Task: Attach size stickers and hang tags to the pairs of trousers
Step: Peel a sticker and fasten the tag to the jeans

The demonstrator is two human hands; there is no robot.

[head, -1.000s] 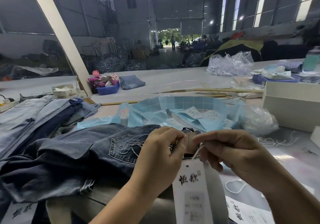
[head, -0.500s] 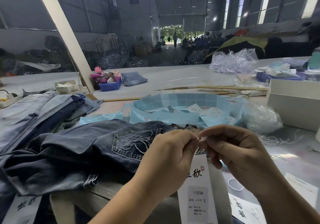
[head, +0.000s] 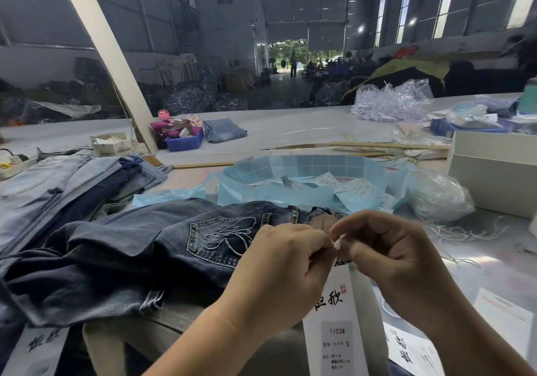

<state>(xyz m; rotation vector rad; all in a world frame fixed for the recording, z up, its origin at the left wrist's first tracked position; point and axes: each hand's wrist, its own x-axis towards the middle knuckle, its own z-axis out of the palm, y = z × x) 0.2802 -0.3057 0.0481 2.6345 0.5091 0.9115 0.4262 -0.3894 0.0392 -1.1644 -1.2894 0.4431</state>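
Meanwhile, lower centre: left hand (head: 286, 271) and right hand (head: 386, 255) meet fingertip to fingertip, fingers curled, apparently pinching string of hang tag (head: 334, 320) dangling below, likely tying it to dark trousers (head: 130, 256) waistband on tabletop (head: 494, 262).

A blue bin (head: 184, 144) (stuffed with oddments) sits beside a slanted white beam (head: 110, 56) near a white box (head: 494, 172).
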